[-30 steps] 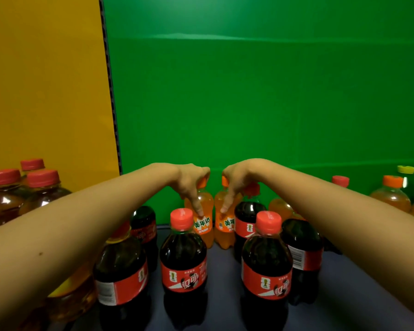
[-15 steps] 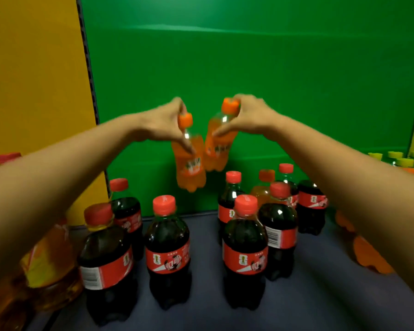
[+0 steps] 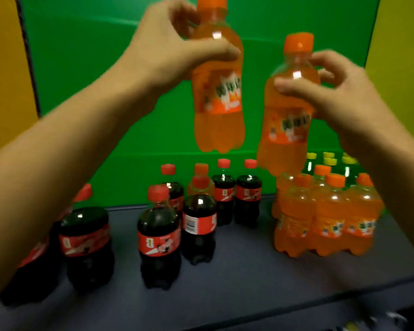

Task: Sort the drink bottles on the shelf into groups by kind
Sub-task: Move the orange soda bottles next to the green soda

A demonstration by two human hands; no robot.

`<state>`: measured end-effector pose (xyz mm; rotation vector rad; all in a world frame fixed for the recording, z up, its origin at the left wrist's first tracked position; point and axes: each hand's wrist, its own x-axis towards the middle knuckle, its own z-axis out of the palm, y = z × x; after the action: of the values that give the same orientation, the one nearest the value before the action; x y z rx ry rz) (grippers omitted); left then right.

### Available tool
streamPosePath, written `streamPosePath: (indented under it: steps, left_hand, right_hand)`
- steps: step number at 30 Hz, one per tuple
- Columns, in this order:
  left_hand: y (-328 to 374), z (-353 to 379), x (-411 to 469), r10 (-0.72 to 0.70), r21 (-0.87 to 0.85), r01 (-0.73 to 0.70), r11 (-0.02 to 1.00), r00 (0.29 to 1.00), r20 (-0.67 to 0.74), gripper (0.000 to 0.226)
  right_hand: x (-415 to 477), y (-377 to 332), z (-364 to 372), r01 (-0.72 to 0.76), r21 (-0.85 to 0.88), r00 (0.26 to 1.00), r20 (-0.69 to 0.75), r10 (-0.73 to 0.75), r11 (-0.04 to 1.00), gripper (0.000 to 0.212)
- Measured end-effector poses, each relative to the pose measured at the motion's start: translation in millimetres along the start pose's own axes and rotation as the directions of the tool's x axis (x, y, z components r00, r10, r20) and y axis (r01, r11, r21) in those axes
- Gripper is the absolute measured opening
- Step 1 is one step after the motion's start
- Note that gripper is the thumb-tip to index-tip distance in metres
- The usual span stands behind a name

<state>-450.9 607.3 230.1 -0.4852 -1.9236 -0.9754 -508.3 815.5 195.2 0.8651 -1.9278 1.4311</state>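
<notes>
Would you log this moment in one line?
left hand: grips orange bottle | right hand: grips second orange bottle | both above shelf

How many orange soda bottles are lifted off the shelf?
2. The higher orange soda bottle is in the left hand; the lower orange soda bottle in the right hand.

the left arm [image 3: 77, 149] and right arm [image 3: 390, 149] are held up and forward, one orange bottle [image 3: 218, 108] gripped at its shoulder by the higher left hand [image 3: 167, 51], a second orange bottle [image 3: 285, 134] by the right hand [image 3: 342, 91].
</notes>
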Motion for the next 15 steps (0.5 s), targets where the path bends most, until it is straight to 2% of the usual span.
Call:
streamPosePath:
  steps: [2,5,7,12,15]
  left_hand:
    - [2.2,27.5,-23.3,-0.028,0.008,0.028,1.000,0.999,0.018,0.066]
    - [-4.3,71.1,-64.3,-0.004,0.041,0.001,0.999,0.996,0.086,0.065]
    - [-14.2,97.2,-89.7,-0.035,0.028,0.032,0.999,0.994,0.104,0.064]
    - [-47.9,139.9,-136.7,-0.170,0.027,0.168,0.985,0.979,0.111,0.076]
    - [-59.6,152.7,-150.8,-0.240,0.060,0.236,0.970,0.966,0.094,0.082]
  right_hand:
    - [-31.1,17.0,-15.7,-0.044,0.007,0.999,0.000,0.044,0.999,0.051]
    - [-71.0,48.0,-29.3,-0.097,0.030,0.995,-0.023,0.098,0.995,0.059]
    - [-90.3,71.3,-32.3,-0.142,0.005,0.989,-0.047,0.142,0.990,0.063]
    - [-124.3,112.9,-25.2,-0.139,-0.027,0.988,-0.077,0.136,0.990,0.055]
    - [-134.0,127.3,-19.4,-0.180,-0.030,0.981,-0.082,0.177,0.983,0.059]
